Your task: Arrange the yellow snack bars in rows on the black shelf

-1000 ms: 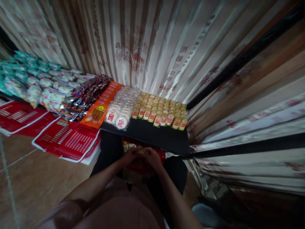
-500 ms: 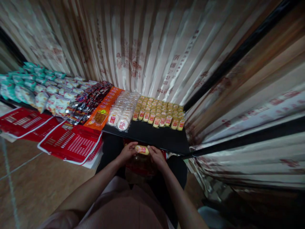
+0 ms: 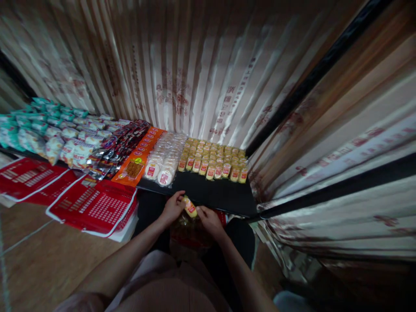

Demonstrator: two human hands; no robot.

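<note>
Between my two hands, just in front of the shelf edge, is a small yellow wrapped snack pack (image 3: 190,207) with a red label, tilted down to the right. My left hand (image 3: 173,207) is closed on its upper left end. The fingers of my right hand (image 3: 209,221) pinch its lower right end. Beyond them, rows of matching yellow snack packs (image 3: 214,162) stand on the black shelf (image 3: 217,193). Round white wrapped crackers (image 3: 159,167) lie in rows to their left. Below my hands, something with clear wrapping and red parts sits in my lap, too dark to make out.
Further left lie an orange snack bag (image 3: 136,167), dark shiny packets (image 3: 117,147), white packets (image 3: 78,149) and green packets (image 3: 32,125). Red bags (image 3: 94,199) hang below the shelf front. Printed curtains (image 3: 201,73) and black bars (image 3: 315,86) enclose the back and right.
The snack pack has turned from nearly level to slanting down to the right, with my right hand lower. The whole view has shifted slightly.
</note>
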